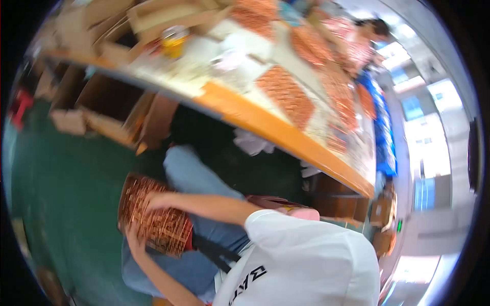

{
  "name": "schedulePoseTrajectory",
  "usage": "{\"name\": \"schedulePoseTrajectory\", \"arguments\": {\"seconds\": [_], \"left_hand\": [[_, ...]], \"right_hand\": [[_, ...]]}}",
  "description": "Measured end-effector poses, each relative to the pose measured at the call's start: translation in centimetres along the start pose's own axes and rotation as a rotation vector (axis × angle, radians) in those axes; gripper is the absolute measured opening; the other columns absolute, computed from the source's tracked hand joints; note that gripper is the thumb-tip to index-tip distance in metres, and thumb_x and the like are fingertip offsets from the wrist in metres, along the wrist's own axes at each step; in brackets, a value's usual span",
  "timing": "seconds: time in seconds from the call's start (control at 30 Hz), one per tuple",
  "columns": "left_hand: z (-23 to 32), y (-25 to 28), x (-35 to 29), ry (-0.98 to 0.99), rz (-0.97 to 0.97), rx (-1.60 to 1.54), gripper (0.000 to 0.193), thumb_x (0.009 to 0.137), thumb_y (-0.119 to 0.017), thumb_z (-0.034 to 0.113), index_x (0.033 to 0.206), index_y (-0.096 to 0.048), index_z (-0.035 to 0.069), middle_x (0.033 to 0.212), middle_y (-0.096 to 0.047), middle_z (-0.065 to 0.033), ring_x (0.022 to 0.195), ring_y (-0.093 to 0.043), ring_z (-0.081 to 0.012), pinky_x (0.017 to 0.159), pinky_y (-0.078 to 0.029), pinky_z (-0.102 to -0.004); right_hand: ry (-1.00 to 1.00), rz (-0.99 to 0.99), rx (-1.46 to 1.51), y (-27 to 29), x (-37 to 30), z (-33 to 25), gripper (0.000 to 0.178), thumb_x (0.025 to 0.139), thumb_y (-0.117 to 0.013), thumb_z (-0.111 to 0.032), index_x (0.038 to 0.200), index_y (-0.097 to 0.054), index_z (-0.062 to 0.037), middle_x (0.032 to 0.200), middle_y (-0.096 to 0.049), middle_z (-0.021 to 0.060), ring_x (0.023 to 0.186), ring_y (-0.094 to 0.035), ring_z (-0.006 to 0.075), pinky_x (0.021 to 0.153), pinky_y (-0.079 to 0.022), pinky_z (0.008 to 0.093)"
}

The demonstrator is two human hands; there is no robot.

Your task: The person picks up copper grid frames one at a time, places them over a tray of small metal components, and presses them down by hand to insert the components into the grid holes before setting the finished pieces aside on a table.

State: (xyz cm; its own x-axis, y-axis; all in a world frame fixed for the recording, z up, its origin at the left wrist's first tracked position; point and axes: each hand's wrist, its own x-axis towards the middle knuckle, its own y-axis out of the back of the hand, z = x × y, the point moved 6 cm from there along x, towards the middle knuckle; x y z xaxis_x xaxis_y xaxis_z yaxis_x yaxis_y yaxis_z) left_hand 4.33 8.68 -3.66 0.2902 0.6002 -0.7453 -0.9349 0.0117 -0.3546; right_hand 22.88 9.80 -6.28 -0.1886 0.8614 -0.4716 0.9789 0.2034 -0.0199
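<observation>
On my lap rests a shallow brown tray or box [122, 206] packed with rows of small copper-coloured pieces [168, 227]. My right hand [159, 201] reaches across the top of the pieces, its fingers bent down onto them; whatever they pinch is too blurred to make out. Against the near left edge of the same pieces lies my left hand [135, 240], its fingertips smeared and partly lost among them.
A long workbench [229, 104] with an orange-taped edge runs across above my lap. Copper-coloured sheets [286, 94], a yellow jar [174, 43] and cardboard boxes [163, 18] lie on it. Open cartons [109, 104] stand underneath. Another person [352, 43] is at the far side.
</observation>
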Motion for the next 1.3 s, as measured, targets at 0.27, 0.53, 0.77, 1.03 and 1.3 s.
{"name": "schedulePoseTrajectory", "arguments": {"seconds": [0.27,0.53,0.77,1.03,1.3], "left_hand": [[-1.9,3.5,-1.4,-0.043,0.124,0.177,0.049,0.077,-0.069,0.004,0.116,-0.039,0.003,0.094,-0.062,-0.0120,0.078,-0.061,-0.0176,0.069,-0.054,-0.0301],[-0.7,2.2,-0.8,-0.330,0.175,0.442,0.041,0.074,-0.069,0.003,0.100,-0.037,0.006,0.075,-0.056,-0.0093,0.060,-0.056,-0.0130,0.051,-0.047,-0.0233],[-1.8,2.2,-2.0,-0.033,0.222,0.096,0.058,0.077,-0.070,0.008,0.120,-0.031,0.013,0.083,-0.053,-0.0075,0.061,-0.052,-0.0142,0.062,-0.049,-0.0271],[-2.7,3.6,-0.5,-0.097,0.203,0.120,0.043,0.082,-0.061,0.002,0.113,-0.032,0.006,0.097,-0.058,-0.0155,0.083,-0.063,-0.0224,0.072,-0.055,-0.0308],[-3.5,9.3,3.0,-0.197,0.277,0.060,0.033,0.074,-0.051,-0.010,0.101,-0.040,0.004,0.093,-0.056,-0.0142,0.083,-0.063,-0.0197,0.060,-0.054,-0.0180]], "right_hand": [[-0.170,-0.006,-0.045,-1.5,-0.8,-0.9,0.032,0.059,-0.075,-0.001,0.082,-0.056,0.0096,0.087,-0.060,0.0241,0.081,-0.063,0.0310,0.058,-0.054,0.0345],[-0.187,-0.004,-0.358,-2.6,1.8,2.4,0.046,0.066,-0.072,-0.014,0.097,-0.048,0.0098,0.089,-0.058,0.0238,0.074,-0.063,0.0290,0.058,-0.053,0.0362],[-0.212,-0.102,-0.085,-2.8,-0.1,0.1,0.055,0.063,-0.076,-0.011,0.102,-0.042,0.0090,0.088,-0.057,0.0196,0.060,-0.063,0.0236,0.042,-0.051,0.0326],[-0.216,0.097,-0.102,-2.4,1.8,3.1,0.029,0.068,-0.068,0.000,0.090,-0.050,0.0028,0.081,-0.055,0.0173,0.061,-0.064,0.0260,0.040,-0.051,0.0347],[-0.500,-0.262,0.348,-3.9,-2.2,-1.3,0.021,0.077,-0.068,-0.016,0.089,-0.062,0.0007,0.080,-0.064,0.0136,0.056,-0.062,0.0184,0.043,-0.050,0.0312]]}}
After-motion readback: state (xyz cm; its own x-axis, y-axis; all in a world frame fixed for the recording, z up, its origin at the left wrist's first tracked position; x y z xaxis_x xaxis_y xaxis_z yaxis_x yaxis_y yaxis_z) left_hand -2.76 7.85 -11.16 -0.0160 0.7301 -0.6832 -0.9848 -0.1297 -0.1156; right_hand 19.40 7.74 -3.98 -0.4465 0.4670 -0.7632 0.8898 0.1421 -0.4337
